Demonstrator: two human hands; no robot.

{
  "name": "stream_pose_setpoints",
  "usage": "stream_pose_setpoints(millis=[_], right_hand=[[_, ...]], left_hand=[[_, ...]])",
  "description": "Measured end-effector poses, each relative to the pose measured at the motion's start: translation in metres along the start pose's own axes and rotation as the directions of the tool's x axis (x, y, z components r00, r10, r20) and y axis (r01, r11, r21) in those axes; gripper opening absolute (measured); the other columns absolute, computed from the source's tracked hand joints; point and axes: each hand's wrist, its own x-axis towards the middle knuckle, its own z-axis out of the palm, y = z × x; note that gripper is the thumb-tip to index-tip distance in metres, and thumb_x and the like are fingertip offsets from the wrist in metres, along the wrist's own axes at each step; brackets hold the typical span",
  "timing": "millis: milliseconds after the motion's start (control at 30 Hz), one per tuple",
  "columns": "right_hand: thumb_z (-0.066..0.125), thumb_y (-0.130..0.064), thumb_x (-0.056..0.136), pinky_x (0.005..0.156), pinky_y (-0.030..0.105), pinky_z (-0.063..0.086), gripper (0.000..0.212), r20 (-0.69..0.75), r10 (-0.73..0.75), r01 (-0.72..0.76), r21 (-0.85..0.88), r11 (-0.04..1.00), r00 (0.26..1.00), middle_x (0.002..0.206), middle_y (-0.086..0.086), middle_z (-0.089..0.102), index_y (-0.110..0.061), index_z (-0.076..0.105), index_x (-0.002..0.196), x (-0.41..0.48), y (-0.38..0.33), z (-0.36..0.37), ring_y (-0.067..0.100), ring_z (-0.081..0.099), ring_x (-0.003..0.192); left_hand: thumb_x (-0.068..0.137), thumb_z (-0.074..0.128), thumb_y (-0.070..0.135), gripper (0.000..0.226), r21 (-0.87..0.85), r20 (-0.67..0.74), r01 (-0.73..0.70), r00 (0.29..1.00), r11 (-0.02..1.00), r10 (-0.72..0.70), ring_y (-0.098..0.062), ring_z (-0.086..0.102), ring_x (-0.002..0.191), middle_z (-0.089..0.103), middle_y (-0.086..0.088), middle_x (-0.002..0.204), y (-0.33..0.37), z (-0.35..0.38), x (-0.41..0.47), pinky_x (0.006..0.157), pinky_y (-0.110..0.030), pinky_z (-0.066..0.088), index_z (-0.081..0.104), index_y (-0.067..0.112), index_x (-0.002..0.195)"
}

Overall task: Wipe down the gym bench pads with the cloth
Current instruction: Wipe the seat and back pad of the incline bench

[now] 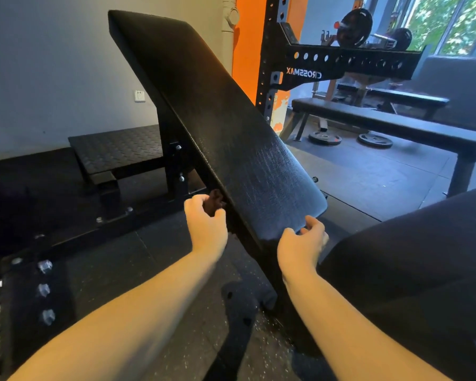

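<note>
Streaks suggest the tilted black vinyl pad is mostly wiped. Left hand holds a dark crumpled cloth at its edge; right hand grips its lower end.

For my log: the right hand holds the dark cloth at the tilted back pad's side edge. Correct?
No. The left hand, not the right, holds the dark cloth at the tilted back pad's side edge; the head view shows it. The right hand grips the pad's lower end.

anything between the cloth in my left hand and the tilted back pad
Nothing visible. The cloth in the left hand touches the left edge of the back pad; the right hand holds its lower end.
</note>
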Motion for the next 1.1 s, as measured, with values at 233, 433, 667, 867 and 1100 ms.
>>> stream_pose_setpoints(millis=[233, 433, 667, 867, 1100], right_hand=[[0.061, 0.001, 0.094, 0.108, 0.04, 0.047, 0.059, 0.023, -0.002, 0.001, 0.026, 1.0, 1.0, 0.147, 0.001, 0.034, -0.019, 0.039, 0.145, -0.013, 0.007, -0.001, 0.017, 0.047, 0.132], [0.059, 0.003, 0.091, 0.111, 0.047, 0.045, 0.062, 0.045, 0.053, -0.053, -0.008, 0.999, 0.998, 0.143, 0.001, 0.035, -0.02, 0.039, 0.144, -0.018, 0.015, 0.001, 0.021, 0.043, 0.134], [0.054, -0.01, 0.099, 0.103, 0.04, 0.046, 0.035, 0.078, 0.164, -0.156, -0.098, 0.983, 0.983, 0.137, 0.002, 0.047, -0.021, 0.048, 0.131, -0.04, 0.024, -0.012, 0.019, 0.052, 0.121], [0.049, -0.03, 0.105, 0.084, 0.037, 0.055, 0.02, 0.275, 0.147, -0.111, -0.141, 0.984, 0.95, 0.095, 0.001, 0.067, -0.027, 0.066, 0.094, -0.068, 0.027, -0.017, 0.017, 0.065, 0.092], [0.058, -0.031, 0.102, 0.096, 0.042, 0.055, 0.008, 0.369, 0.255, -0.233, -0.104, 0.967, 0.894, 0.104, -0.003, 0.068, -0.038, 0.062, 0.104, -0.082, 0.019, -0.019, 0.016, 0.065, 0.101]], left_hand=[[0.083, 0.068, 0.006, 0.025, 0.043, 0.194, -0.028, 0.981, 0.999, 0.019, -0.004, 0.051, 0.09, 0.047, 0.009, 0.102, -0.011, 0.011, -0.056, 0.07, -0.01, 0.039, 0.053, 0.024, 0.092], [0.084, 0.071, 0.007, 0.025, 0.051, 0.309, -0.006, 0.951, 0.999, -0.01, 0.003, 0.053, 0.086, 0.05, 0.01, 0.097, -0.018, 0.013, -0.095, 0.071, -0.007, 0.042, 0.054, 0.025, 0.089], [0.088, 0.075, 0.027, 0.017, 0.182, 0.408, -0.094, 0.913, 0.979, 0.012, 0.008, 0.054, 0.091, 0.055, 0.015, 0.097, -0.02, -0.006, -0.08, 0.071, -0.01, 0.041, 0.061, 0.032, 0.096], [0.088, 0.075, 0.024, 0.018, 0.168, 0.551, -0.172, 0.833, 0.971, 0.053, 0.009, 0.053, 0.092, 0.057, 0.013, 0.097, -0.021, -0.021, -0.081, 0.074, -0.004, 0.04, 0.06, 0.033, 0.091], [0.09, 0.063, 0.006, 0.029, 0.085, 0.685, -0.193, 0.724, 0.978, 0.084, -0.002, 0.061, 0.106, 0.064, 0.012, 0.111, -0.021, -0.028, -0.072, 0.09, -0.017, 0.049, 0.073, 0.025, 0.109]])
